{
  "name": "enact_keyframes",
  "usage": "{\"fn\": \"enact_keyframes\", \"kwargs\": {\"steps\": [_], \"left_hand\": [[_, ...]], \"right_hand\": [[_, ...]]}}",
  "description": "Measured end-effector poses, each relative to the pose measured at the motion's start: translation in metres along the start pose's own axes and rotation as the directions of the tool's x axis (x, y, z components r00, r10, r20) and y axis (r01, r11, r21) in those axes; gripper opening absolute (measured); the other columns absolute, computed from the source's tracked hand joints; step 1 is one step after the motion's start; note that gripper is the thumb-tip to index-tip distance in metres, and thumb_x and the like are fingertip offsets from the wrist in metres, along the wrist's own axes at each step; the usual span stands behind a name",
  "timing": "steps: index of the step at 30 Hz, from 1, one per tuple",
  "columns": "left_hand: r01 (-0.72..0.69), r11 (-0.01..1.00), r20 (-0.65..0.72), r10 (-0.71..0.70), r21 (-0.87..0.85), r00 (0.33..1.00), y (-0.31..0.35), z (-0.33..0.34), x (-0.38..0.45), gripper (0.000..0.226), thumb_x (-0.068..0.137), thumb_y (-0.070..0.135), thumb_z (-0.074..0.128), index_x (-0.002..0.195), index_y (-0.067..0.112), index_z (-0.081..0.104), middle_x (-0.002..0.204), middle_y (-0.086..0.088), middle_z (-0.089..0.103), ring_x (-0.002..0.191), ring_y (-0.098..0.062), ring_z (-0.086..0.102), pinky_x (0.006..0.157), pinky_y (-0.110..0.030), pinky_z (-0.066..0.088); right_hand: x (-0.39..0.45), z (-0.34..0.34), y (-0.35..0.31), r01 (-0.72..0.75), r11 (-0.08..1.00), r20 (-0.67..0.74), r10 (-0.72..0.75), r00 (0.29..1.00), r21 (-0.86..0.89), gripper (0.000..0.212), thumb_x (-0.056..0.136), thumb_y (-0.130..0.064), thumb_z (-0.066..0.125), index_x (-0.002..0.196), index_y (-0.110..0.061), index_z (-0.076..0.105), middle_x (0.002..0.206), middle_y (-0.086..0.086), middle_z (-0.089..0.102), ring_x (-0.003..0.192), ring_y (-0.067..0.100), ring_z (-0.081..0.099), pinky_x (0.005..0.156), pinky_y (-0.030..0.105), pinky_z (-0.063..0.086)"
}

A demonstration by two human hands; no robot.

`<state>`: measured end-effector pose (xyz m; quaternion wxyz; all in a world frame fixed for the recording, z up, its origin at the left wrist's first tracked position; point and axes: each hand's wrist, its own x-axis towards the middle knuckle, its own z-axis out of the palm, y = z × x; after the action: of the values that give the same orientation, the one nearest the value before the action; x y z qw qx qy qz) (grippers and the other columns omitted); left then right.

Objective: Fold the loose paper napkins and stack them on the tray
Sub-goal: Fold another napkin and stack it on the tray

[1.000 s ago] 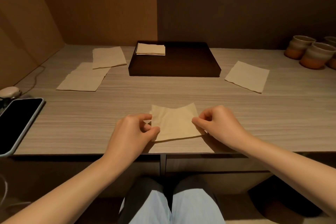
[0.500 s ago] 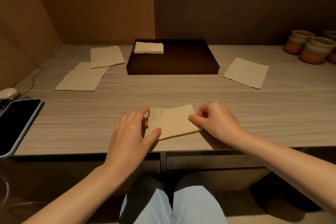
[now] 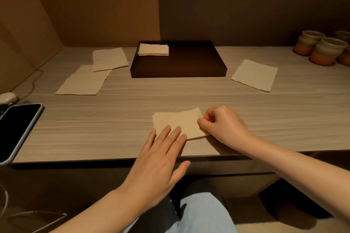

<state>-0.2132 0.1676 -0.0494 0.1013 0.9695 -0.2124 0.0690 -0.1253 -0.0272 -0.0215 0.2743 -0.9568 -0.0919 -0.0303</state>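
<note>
A folded beige napkin (image 3: pixel 180 122) lies flat on the table near the front edge. My right hand (image 3: pixel 222 126) pinches its right edge between thumb and fingers. My left hand (image 3: pixel 161 155) is flat, fingers spread, with the fingertips resting on the napkin's near-left part. A dark brown tray (image 3: pixel 198 64) stands at the back centre, holding a small stack of folded napkins (image 3: pixel 153 49) in its far-left corner. Loose napkins lie unfolded on the table: two overlapping at the left (image 3: pixel 108 58) (image 3: pixel 83 83) and one at the right (image 3: pixel 254 74).
A black phone (image 3: pixel 17 128) lies at the table's left front edge, with a small white object (image 3: pixel 7 97) and a cable behind it. Ceramic cups (image 3: pixel 325 51) stand at the back right. Walls close in the back and left.
The napkin has been laid down flat from its lifted, half-folded position. My left hand let go of its edge and spread flat, sliding toward me. My right hand keeps its pinch.
</note>
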Motion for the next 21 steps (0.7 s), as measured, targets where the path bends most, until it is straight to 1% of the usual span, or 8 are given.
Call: {"fn": "enact_keyframes", "kwargs": {"steps": [3,7,10,14,16,18,20,21], "left_hand": [[-0.010,1.000,0.003,0.010,-0.010,1.000,-0.001,-0.001,0.000,0.062,0.096,0.057,0.021,0.149,0.025,0.026,0.156,0.005,0.022,0.145,-0.013,0.012,0.115,-0.044,0.006],[-0.021,1.000,0.013,0.021,-0.012,1.000,-0.002,-0.001,0.000,0.061,0.096,0.056,0.021,0.148,0.025,0.028,0.155,0.006,0.027,0.145,-0.012,0.013,0.117,-0.042,0.008],[-0.026,0.999,0.011,0.026,-0.032,1.000,-0.002,0.000,0.000,0.060,0.096,0.055,0.022,0.148,0.026,0.028,0.156,0.007,0.025,0.145,-0.011,0.011,0.117,-0.040,0.005],[-0.030,1.000,0.000,0.030,-0.003,1.000,-0.002,0.002,0.001,0.057,0.096,0.054,0.026,0.145,0.025,0.034,0.154,0.006,0.030,0.144,-0.012,0.016,0.115,-0.040,0.007],[-0.036,0.999,0.006,0.036,0.023,0.999,-0.003,0.003,0.000,0.054,0.096,0.052,0.029,0.142,0.024,0.038,0.152,0.004,0.034,0.143,-0.014,0.021,0.114,-0.042,0.012],[-0.042,0.998,0.015,0.041,0.040,0.999,-0.003,0.004,0.000,0.053,0.096,0.052,0.031,0.141,0.024,0.039,0.152,0.004,0.035,0.143,-0.015,0.022,0.114,-0.043,0.014],[-0.050,0.997,0.013,0.049,0.051,0.999,-0.004,0.004,-0.001,0.053,0.096,0.052,0.032,0.141,0.024,0.039,0.152,0.004,0.035,0.143,-0.015,0.023,0.114,-0.044,0.015],[-0.054,0.997,0.014,0.053,0.054,0.998,-0.005,0.004,-0.001,0.053,0.096,0.052,0.031,0.141,0.024,0.038,0.152,0.005,0.034,0.143,-0.015,0.022,0.114,-0.045,0.015]], "right_hand": [[0.000,0.001,0.000,0.000,1.000,-0.002,0.000,1.000,-0.008,0.026,0.090,-0.037,0.061,0.067,-0.023,0.063,0.063,-0.007,0.063,0.063,0.008,0.061,0.062,0.036,0.057],[-0.001,0.000,0.000,-0.020,1.000,0.004,0.020,1.000,-0.008,0.022,0.087,-0.032,0.060,0.068,-0.023,0.064,0.063,-0.007,0.064,0.063,0.008,0.061,0.062,0.038,0.057],[-0.001,0.000,0.000,-0.024,1.000,0.024,0.024,0.999,-0.009,0.019,0.086,-0.029,0.059,0.069,-0.022,0.064,0.063,-0.006,0.063,0.064,0.010,0.060,0.064,0.039,0.057],[-0.001,-0.001,-0.002,-0.030,0.999,0.027,0.030,0.999,-0.015,0.018,0.084,-0.030,0.059,0.070,-0.020,0.064,0.064,-0.005,0.063,0.065,0.012,0.060,0.065,0.042,0.057],[0.000,-0.005,-0.003,-0.038,0.999,0.070,0.040,0.997,-0.026,0.017,0.084,-0.029,0.058,0.072,-0.019,0.064,0.066,-0.003,0.063,0.066,0.014,0.060,0.066,0.042,0.057],[0.000,-0.012,-0.004,-0.007,0.988,0.090,0.021,0.996,-0.152,0.015,0.086,-0.032,0.056,0.080,-0.019,0.062,0.072,-0.003,0.063,0.069,0.015,0.060,0.066,0.042,0.057],[-0.002,-0.017,-0.005,0.096,0.926,0.017,-0.097,0.995,-0.366,0.019,0.090,-0.035,0.051,0.097,-0.019,0.058,0.087,-0.003,0.062,0.078,0.017,0.059,0.069,0.040,0.055],[-0.005,-0.018,-0.007,0.154,0.896,-0.015,-0.176,0.984,-0.416,0.022,0.092,-0.035,0.049,0.105,-0.019,0.056,0.096,-0.002,0.061,0.085,0.017,0.057,0.072,0.037,0.053]]}}
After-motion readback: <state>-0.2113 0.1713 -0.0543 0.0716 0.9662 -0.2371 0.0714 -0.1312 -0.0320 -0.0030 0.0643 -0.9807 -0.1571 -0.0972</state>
